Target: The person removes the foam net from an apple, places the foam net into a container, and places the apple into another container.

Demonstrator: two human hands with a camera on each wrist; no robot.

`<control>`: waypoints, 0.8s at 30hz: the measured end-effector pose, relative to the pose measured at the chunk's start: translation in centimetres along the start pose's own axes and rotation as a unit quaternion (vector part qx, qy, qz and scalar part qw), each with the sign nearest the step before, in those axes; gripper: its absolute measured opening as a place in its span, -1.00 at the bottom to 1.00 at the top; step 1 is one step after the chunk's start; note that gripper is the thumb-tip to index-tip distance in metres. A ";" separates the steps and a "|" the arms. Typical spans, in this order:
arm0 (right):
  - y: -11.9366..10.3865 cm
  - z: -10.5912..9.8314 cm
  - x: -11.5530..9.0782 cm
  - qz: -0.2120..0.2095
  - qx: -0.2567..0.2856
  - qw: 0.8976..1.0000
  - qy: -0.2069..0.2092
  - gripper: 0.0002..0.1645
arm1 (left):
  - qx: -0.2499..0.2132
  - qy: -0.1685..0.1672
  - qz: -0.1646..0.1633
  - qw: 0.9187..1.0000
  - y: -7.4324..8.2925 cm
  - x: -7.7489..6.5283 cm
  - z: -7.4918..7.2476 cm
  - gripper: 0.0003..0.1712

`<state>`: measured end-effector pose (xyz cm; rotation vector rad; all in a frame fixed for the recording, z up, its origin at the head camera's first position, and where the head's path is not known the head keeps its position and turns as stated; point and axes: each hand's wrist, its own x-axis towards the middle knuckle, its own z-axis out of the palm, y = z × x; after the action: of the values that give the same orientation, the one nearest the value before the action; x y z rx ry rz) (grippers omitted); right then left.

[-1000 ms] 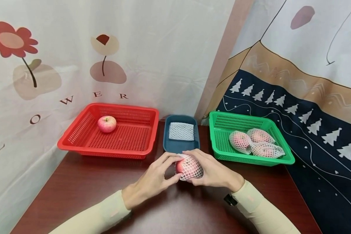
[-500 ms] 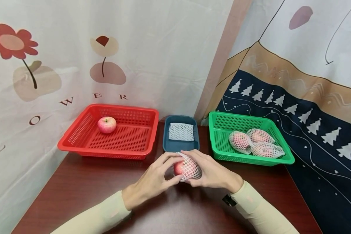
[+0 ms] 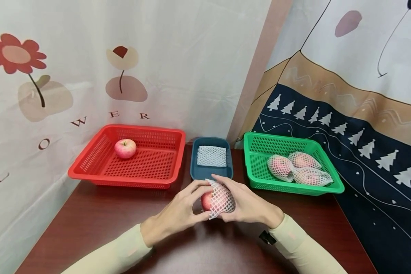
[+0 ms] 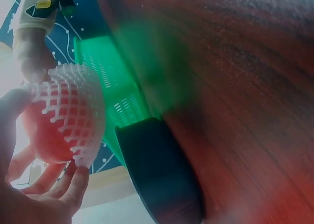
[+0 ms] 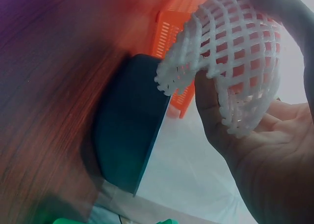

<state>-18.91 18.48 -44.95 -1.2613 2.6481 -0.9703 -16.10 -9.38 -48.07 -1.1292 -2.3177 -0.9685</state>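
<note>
In the head view, both hands hold a red apple (image 3: 206, 201) partly covered by a white foam fruit net (image 3: 223, 201), in front of the blue tray. My left hand (image 3: 178, 211) grips the bare left side, fingertips at the net's edge. From the right, my right hand (image 3: 251, 201) holds the netted side, its index finger lifted along the top. The left wrist view shows the bare part of the apple (image 4: 46, 140) under the net's open rim, with thumb and fingers around it. In the right wrist view, the loose net end (image 5: 235, 116) hangs by the palm.
At the left stands a red basket (image 3: 140, 182) with one bare apple (image 3: 125, 148). The blue tray (image 3: 210, 175) behind the hands holds white foam nets (image 3: 211, 156). A green basket (image 3: 287, 187) at the right holds three netted apples (image 3: 281, 166). Curtains hang behind.
The hands and the apple have shifted slightly left and down in view. The net's left edge stands out more now, and the right index finger has lifted. The head view has tilted up slightly.
</note>
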 end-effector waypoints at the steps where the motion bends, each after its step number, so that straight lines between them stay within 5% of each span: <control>1: 0.0 0.0 0.0 0.001 0.002 1.000 0.000 0.33 | -0.001 -0.001 0.002 1.000 0.0 0.0 0.0 -0.17; 24: -0.1 -0.5 -0.5 0.009 0.053 0.999 0.007 0.25 | 0.005 -0.003 -0.008 1.000 0.6 0.2 -0.4 -0.17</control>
<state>-18.68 19.07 -44.64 -1.2111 2.5758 -1.1040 -15.77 -9.30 -47.42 -1.1125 -2.3383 -0.9587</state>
